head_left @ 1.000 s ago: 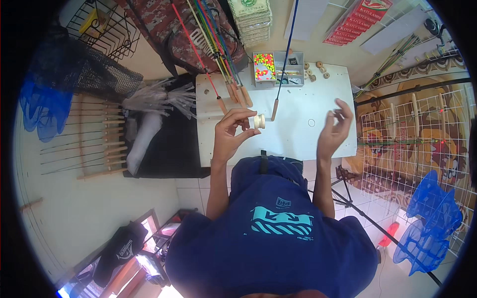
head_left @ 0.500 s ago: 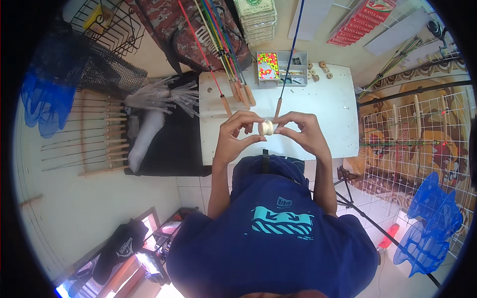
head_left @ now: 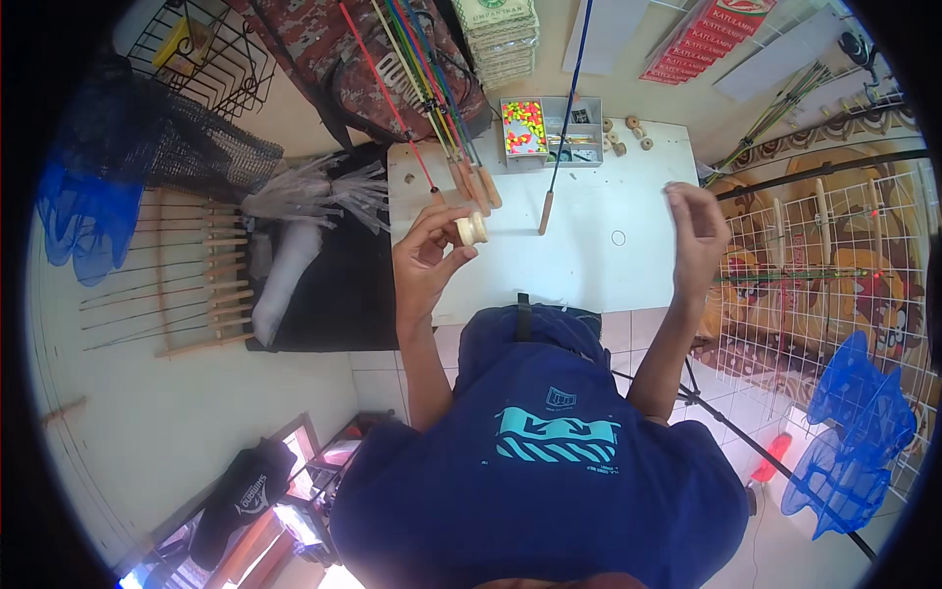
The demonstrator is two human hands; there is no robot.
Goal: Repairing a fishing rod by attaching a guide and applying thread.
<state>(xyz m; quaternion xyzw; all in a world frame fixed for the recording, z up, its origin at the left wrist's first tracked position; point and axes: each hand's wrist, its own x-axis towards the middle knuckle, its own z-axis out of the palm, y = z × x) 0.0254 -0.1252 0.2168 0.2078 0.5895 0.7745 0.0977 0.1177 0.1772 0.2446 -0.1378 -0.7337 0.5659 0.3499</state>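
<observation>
A small pale wooden spool (head_left: 472, 230), grooved round its middle, is gripped at the fingertips of my left hand (head_left: 429, 257) above the white table. Off to the right, my right hand (head_left: 699, 231) is raised apart from the spool. Its thumb and fingers are drawn together; whether something thin sits between them cannot be made out. A thin dark ring (head_left: 618, 238) shows against the tabletop between my hands. Between the hands and farther back lies a blue fishing rod (head_left: 548, 212) with a wooden handle. Several more rods (head_left: 480, 187) with wooden handles lie to its left.
At the back of the white table (head_left: 589, 285) stands a grey compartment box (head_left: 574, 157) with colourful small pieces. Beside it lie several wooden spools (head_left: 615, 148). A camouflage bag (head_left: 378, 103) is behind the rods. Blue nets (head_left: 844, 461) and a wire grid (head_left: 805, 324) are at the right.
My hands have parted: the left has moved left with the spool, and the right has let go of it and swung right. The thin ring on the table has come into view.
</observation>
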